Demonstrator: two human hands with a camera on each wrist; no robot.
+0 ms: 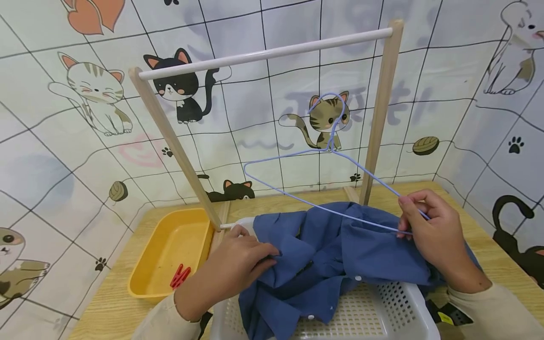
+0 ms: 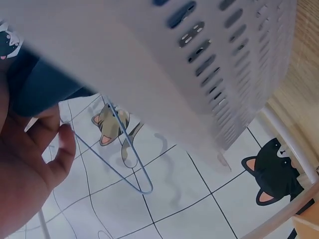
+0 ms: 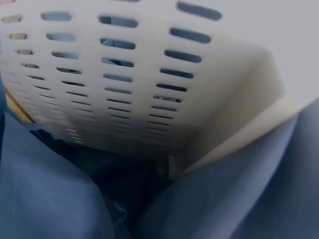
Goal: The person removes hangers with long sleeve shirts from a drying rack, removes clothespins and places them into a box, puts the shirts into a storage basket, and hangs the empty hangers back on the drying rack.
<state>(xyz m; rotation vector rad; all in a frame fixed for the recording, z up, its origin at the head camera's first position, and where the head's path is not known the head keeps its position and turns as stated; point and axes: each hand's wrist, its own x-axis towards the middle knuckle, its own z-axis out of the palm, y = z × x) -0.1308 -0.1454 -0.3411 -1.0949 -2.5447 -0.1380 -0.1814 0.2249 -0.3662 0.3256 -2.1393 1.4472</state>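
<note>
My right hand (image 1: 437, 236) pinches the right end of a light-blue wire clothes hanger (image 1: 314, 205) between thumb and fingers. The hanger is held up at a slant over the cloth, its hook toward the wall. Beneath it, a dark blue shirt (image 1: 374, 250) with white buttons lies crumpled over a white perforated basket (image 1: 412, 307). At the shirt's left side, my left hand (image 1: 238, 262) pinches a fold of the fabric. In the right wrist view, blue cloth (image 3: 45, 189) hangs against the basket's slotted wall (image 3: 144, 74), and the right hand is hidden.
A wooden rack with a white crossbar (image 1: 267, 54) stands behind the basket. On the left of the wood-grain table (image 1: 110, 278) sits a yellow tray (image 1: 170, 236) with red clothespins (image 1: 180, 276) in it. Cat-patterned sheeting (image 1: 255, 113) covers the walls close behind.
</note>
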